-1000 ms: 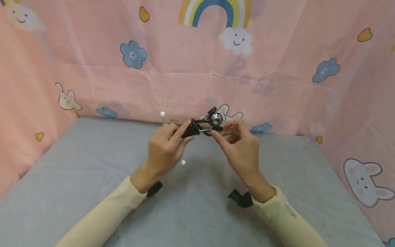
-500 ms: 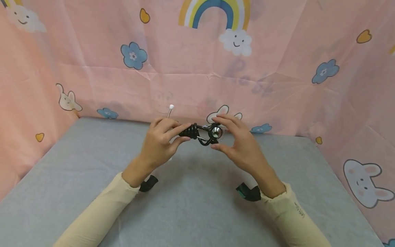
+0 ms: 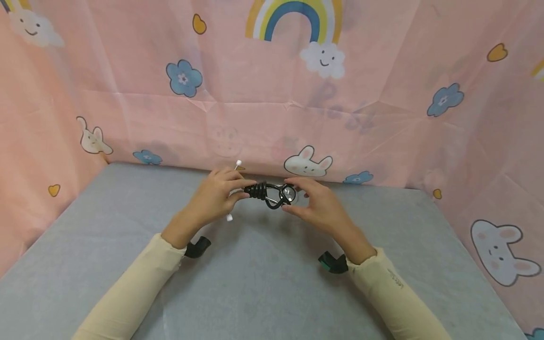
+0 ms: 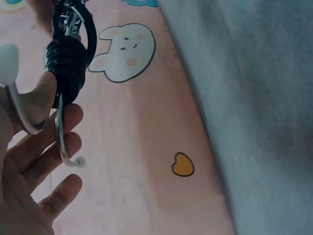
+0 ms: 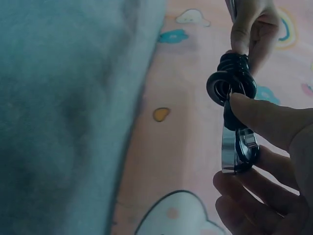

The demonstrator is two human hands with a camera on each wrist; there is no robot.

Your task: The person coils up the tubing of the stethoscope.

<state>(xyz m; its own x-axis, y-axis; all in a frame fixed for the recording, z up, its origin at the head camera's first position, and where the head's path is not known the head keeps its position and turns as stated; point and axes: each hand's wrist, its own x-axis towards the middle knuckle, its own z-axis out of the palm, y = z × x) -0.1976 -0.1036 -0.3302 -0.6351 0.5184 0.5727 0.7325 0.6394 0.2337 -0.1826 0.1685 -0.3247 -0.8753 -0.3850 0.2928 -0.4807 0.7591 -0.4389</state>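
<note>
A stethoscope is held up between both hands, its black tubing (image 3: 257, 191) wound in tight coils. My left hand (image 3: 212, 197) pinches the coiled end, thumb on the near side; in the left wrist view the metal ear tubes (image 4: 61, 132) curve out past the fingers. One white ear tip (image 3: 239, 163) shows above the left hand and another below it. At the other end, my right hand (image 3: 319, 203) holds the round silver chest piece (image 3: 289, 193) between thumb and fingers. In the right wrist view, the thumb presses a black part beside the metal disc (image 5: 228, 152).
A grey cloth-covered table (image 3: 263, 283) lies beneath the hands. Behind it and at both sides hangs a pink printed curtain (image 3: 238, 71). Black pieces (image 3: 333, 263) stick out at both wrists.
Both hands have lowered slightly with the stethoscope and shifted left. The right hand changed from pinching near the tubing loop, opened around the chest piece, and now holds it.
</note>
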